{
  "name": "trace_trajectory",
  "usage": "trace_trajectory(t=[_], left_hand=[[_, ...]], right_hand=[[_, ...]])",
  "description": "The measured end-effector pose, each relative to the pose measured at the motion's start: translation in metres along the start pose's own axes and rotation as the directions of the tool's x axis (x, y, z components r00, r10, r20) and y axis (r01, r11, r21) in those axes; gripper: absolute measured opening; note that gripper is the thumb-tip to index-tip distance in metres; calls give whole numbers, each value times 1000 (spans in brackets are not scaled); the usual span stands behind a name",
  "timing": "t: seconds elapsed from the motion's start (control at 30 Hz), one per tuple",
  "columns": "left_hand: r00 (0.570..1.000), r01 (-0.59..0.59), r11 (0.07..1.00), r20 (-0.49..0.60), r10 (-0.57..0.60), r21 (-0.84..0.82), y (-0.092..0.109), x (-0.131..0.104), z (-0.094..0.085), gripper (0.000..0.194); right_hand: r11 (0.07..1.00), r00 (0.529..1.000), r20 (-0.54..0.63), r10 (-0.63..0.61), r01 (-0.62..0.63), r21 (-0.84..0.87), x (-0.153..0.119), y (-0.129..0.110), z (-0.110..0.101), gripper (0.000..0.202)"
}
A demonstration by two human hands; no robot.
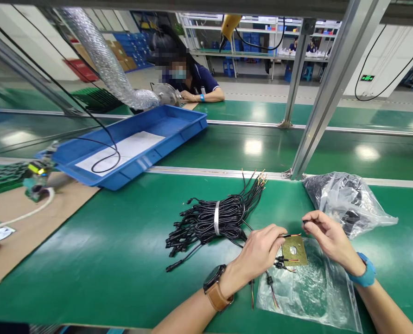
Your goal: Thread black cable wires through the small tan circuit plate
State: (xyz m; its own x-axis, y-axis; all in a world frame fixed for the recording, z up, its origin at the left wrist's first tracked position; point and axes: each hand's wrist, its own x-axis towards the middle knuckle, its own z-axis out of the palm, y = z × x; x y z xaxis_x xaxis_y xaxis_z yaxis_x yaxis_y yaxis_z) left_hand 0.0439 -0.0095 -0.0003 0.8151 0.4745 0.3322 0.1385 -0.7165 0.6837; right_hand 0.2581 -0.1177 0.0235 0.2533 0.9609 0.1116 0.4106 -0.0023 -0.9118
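Observation:
My left hand point(260, 250) is closed on a black cable point(289, 235) near its end, where thin coloured wires stick out to the right. My right hand point(331, 236) pinches a small black part point(305, 222), apart from the wire tips. Below lies a square tan plate point(294, 251) with a round hole, on a clear plastic bag point(310, 287). Several cable ends with black fittings, one a black fitting point(269, 280), lie beside and under my left hand. Left of it rests a bundle of black cables point(206, 222), tied with a white band.
A clear bag of black parts point(352, 199) sits at right by a metal post point(326, 88). A blue tray point(130, 178) holding white paper crosses the rail at left. Cardboard point(70, 197) covers the left table. Across the bench a co-worker point(201, 81) sits beside a foil duct point(102, 51).

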Motion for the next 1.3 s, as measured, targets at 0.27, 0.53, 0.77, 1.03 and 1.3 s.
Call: trace_trajectory(t=[0.27,0.53,0.77,1.03,1.3], left_hand=[[999,36,999,13,-37,40,0,0,3,15],[992,122,991,-29,-124,-60,14,2,10,10],[974,-49,996,-224,32,-72,16,1,10,11],[953,-94,992,-297,65,-86,24,3,2,16],[942,-88,992,-331,55,-87,22,2,3,14]], right_hand=[[975,959,259,-114,158,-154,-3,-12,2,18],[998,981,185,-63,64,3,-7,-7,23,22],[926,994,80,74,-98,364,0,-2,18,30],[846,973,172,151,-217,487,0,-9,19,32],[998,988,145,-57,53,34,-6,-5,17,29]])
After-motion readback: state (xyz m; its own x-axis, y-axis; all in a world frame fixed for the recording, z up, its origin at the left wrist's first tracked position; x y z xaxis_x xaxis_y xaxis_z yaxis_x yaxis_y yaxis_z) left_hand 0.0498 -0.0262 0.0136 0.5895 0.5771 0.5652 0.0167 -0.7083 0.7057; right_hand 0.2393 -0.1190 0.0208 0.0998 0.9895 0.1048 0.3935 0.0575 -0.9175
